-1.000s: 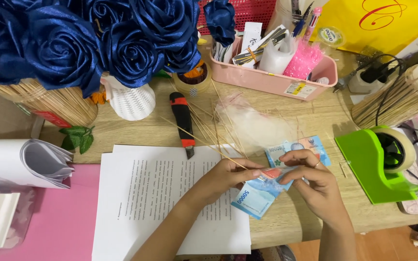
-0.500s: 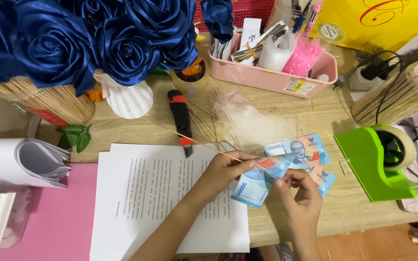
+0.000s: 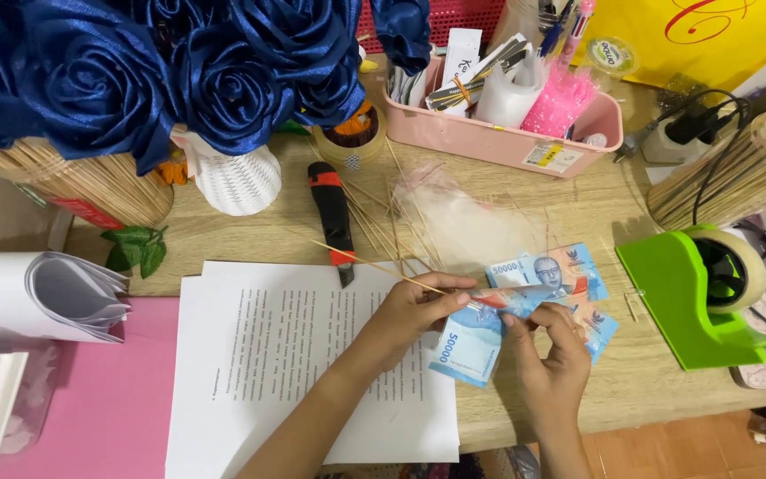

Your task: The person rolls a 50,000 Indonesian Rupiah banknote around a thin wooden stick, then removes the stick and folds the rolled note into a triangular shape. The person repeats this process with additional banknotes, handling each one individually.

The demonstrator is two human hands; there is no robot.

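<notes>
Both hands' fingers (image 3: 454, 286) lower, pinching banknote (image 3: 472, 341)

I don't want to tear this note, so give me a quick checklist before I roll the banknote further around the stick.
1. Left hand pinches the thin wooden stick: ok.
2. Right hand grips the blue banknote: ok.
3. Note wrapped tight on the stick: cannot tell, fingers hide it.
4. Spare banknotes lie flat on the desk, beside the hands: ok.
5. Green tape dispenser stands right of the hands: ok.
6. Utility knife blade retracted: cannot tell.
</notes>
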